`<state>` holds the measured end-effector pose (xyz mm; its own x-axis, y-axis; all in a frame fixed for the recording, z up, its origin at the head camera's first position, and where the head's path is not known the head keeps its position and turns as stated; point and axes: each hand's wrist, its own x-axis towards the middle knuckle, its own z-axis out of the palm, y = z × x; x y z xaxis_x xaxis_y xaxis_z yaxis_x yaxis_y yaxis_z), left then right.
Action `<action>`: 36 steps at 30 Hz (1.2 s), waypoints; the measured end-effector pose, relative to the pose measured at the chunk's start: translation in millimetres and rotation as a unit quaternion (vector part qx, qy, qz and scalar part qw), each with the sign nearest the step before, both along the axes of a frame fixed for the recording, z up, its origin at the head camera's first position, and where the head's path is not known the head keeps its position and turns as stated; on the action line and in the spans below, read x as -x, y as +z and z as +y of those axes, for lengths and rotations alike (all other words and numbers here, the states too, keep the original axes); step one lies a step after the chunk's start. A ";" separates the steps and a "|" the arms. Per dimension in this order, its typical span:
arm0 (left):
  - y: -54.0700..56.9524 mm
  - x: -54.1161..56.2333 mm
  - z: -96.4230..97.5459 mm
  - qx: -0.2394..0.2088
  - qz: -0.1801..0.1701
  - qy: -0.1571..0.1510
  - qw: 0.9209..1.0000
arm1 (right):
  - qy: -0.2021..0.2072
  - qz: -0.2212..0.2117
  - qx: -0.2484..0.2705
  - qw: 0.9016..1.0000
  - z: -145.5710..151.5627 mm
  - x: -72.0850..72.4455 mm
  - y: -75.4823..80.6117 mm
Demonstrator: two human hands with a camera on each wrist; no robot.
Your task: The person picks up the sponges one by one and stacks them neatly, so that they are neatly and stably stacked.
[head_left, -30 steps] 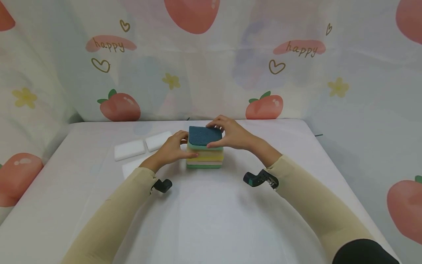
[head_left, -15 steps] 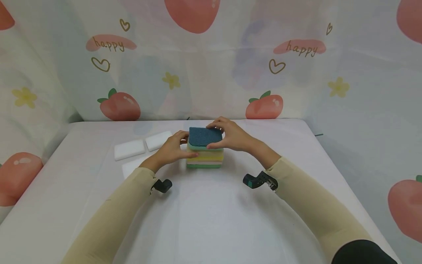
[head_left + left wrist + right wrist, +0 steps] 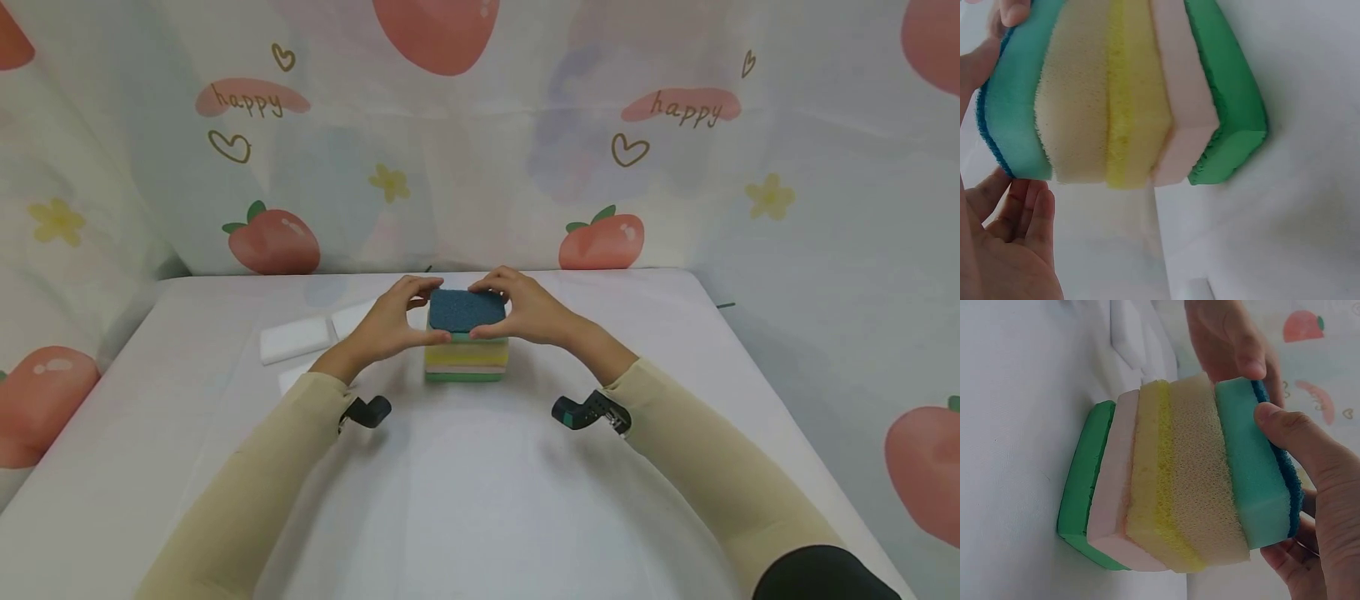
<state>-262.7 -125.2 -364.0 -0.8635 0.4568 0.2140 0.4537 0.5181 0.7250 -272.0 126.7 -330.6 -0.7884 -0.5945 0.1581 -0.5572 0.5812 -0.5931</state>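
A stack of sponges stands on the table in the head view. Its top piece is a teal sponge (image 3: 467, 310) with a dark blue scouring face upward. Beneath it lie a tan porous sponge (image 3: 1204, 469), a yellow sponge (image 3: 1138, 106), a pale pink sponge (image 3: 1185, 94) and a green sponge (image 3: 1229, 106) at the bottom. The right hand (image 3: 536, 308) grips the teal sponge at its right end, thumb in front and fingers behind. At the left end, the left hand (image 3: 390, 321) pinches the same sponge between thumb and fingers. The teal sponge appears to touch the tan one.
Several white rectangular blocks, one a white block (image 3: 296, 340), lie left of the stack, partly hidden by the left arm. A white cloth covers the table (image 3: 480, 492). Behind it hangs a printed curtain (image 3: 480, 167) with fruit patterns.
The left hand has moved up from the stack's middle layers to the teal sponge on top. The right hand has sunk very slightly with that sponge, then stayed put.
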 end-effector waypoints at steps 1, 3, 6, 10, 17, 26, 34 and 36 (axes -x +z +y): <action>1.9 -0.3 0.5 0.000 0.004 -0.002 1.000 | 0.000 0.000 0.001 1.000 0.1 -0.4 0.3; 3.8 -0.4 1.2 -0.001 0.008 -0.005 1.000 | 0.001 0.000 0.002 1.000 0.4 -0.5 0.2; 4.2 -0.1 2.0 0.001 0.008 -0.005 1.000 | 0.004 0.002 0.003 1.000 0.8 0.5 -1.0; 2.6 0.2 1.4 -0.002 0.005 -0.004 1.000 | 0.004 0.002 0.004 1.000 0.5 0.8 -1.4; 1.9 -0.2 1.4 -0.006 0.004 -0.009 1.000 | 0.003 0.004 -0.004 1.000 3.8 -2.6 3.0; 1.1 -1.1 0.4 0.001 0.011 -0.004 1.000 | -0.014 -0.020 0.014 1.000 12.1 -6.9 0.9; 1.5 -3.3 -0.7 0.007 0.016 -0.005 1.000 | -0.021 -0.031 0.035 0.999 12.0 -9.6 -4.5; 2.1 -4.3 -2.7 0.008 0.020 -0.005 1.000 | -0.024 -0.031 0.034 0.999 12.6 -10.0 -4.3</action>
